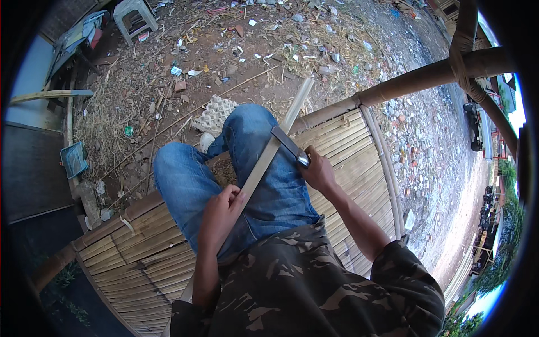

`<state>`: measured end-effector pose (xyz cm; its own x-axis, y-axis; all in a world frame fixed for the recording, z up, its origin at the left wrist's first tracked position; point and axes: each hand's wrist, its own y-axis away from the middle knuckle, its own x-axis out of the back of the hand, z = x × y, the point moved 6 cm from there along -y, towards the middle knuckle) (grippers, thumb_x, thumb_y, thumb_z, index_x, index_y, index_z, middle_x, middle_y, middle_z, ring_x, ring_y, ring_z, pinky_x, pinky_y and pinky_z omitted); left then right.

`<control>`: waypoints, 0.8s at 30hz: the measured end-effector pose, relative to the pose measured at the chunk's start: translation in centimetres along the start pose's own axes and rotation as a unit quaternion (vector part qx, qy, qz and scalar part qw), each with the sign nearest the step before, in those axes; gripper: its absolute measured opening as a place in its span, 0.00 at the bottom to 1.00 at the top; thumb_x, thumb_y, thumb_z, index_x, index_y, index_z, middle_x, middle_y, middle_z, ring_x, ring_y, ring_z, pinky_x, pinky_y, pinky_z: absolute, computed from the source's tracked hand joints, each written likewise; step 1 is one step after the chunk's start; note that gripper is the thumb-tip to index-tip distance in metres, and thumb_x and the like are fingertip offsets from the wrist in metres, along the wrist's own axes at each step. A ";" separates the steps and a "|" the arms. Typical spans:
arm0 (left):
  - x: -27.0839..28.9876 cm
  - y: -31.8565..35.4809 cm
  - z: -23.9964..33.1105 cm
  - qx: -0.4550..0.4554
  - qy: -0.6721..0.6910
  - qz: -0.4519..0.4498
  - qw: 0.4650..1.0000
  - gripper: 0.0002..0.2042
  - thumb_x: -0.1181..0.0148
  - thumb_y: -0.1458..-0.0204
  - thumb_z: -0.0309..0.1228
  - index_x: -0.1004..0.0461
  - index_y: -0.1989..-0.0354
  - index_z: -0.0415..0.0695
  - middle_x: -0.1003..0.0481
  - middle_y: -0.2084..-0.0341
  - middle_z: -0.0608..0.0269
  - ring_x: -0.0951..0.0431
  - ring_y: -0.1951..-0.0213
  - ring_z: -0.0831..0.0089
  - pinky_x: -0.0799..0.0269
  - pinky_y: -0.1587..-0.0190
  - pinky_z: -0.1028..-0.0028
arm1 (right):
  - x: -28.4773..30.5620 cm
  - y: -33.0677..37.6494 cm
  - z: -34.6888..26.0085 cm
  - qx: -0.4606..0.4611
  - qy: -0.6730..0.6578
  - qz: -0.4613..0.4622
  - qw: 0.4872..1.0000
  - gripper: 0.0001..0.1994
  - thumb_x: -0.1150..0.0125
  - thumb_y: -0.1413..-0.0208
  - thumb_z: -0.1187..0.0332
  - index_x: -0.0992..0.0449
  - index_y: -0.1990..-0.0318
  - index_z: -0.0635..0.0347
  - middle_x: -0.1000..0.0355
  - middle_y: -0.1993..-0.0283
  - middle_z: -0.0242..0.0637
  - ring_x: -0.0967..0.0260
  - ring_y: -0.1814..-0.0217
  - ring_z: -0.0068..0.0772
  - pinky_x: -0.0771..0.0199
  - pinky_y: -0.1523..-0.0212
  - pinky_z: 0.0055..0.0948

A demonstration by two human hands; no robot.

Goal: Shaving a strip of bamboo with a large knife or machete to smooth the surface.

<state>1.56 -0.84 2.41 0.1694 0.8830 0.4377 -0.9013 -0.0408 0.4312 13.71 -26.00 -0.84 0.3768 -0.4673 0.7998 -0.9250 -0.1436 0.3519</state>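
The left hand (220, 210) is closed around a long, pale, flat strip of split bamboo (268, 153), fingers wrapped over its upper face and thumb along the edge, pressing it against the right thigh. The right hand (318, 170) is clenched on the handle of a dark-bladed knife (286, 142), whose blade lies across the strip at an angle, edge touching the bamboo just above the knee. The strip runs diagonally from beside the person's waist, over the lap, and out past the knees above the ground.

The person wears blue denim jeans (188, 180) and a camouflage-patterned shirt (303, 286), and sits on a platform of flat bamboo slats (342, 151) edged with round bamboo poles (426, 76). Beyond the feet lies bare earth strewn with dry straw, stones and scraps of litter (269, 45). A grey egg tray (216, 112) lies near the feet, a white plastic stool (135, 17) stands well apart at the top left, and a small blue tray (74, 159) sits at the left.
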 end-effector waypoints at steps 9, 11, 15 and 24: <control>7.0 17.9 -8.3 0.046 -0.060 0.366 0.928 0.07 0.47 0.40 0.28 0.28 0.60 0.37 0.26 0.65 0.54 0.25 0.60 0.60 0.32 0.55 0.65 | 0.2 6.7 14.2 -0.157 0.000 0.164 0.974 0.25 0.40 0.48 0.65 0.37 0.43 0.63 0.28 0.55 0.62 0.30 0.52 0.61 0.30 0.55 0.49; 6.0 24.6 -14.9 0.152 -0.094 0.486 0.856 0.17 0.45 0.39 0.38 0.32 0.49 0.38 0.29 0.56 0.52 0.28 0.54 0.59 0.32 0.51 0.62 | -0.2 7.4 15.3 -0.140 -0.010 0.163 0.976 0.26 0.40 0.47 0.64 0.36 0.42 0.63 0.31 0.52 0.63 0.32 0.49 0.62 0.31 0.51 0.50; 2.3 36.3 -19.5 0.365 -0.147 0.671 0.628 0.34 0.39 0.46 0.50 0.43 0.38 0.42 0.38 0.47 0.42 0.37 0.45 0.48 0.35 0.48 0.51 | -0.9 5.3 14.3 -0.148 0.157 0.087 0.973 0.27 0.40 0.46 0.61 0.36 0.40 0.61 0.31 0.54 0.56 0.34 0.49 0.59 0.33 0.48 0.47; -0.2 37.3 -30.4 0.158 0.285 0.821 0.469 0.44 0.34 0.53 0.20 0.61 0.32 0.42 0.44 0.43 0.47 0.36 0.44 0.61 0.38 0.39 0.59 | 3.6 -5.3 -6.6 0.254 0.062 0.260 0.930 0.23 0.41 0.42 0.61 0.32 0.43 0.63 0.36 0.47 0.53 0.38 0.43 0.52 0.38 0.44 0.50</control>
<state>-44.24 11.65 -5.57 -0.8645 -0.4826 0.1405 0.4894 -0.8719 0.0167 20.27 -21.21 3.40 -0.1539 -0.4888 0.8587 -0.8757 -0.3351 -0.3477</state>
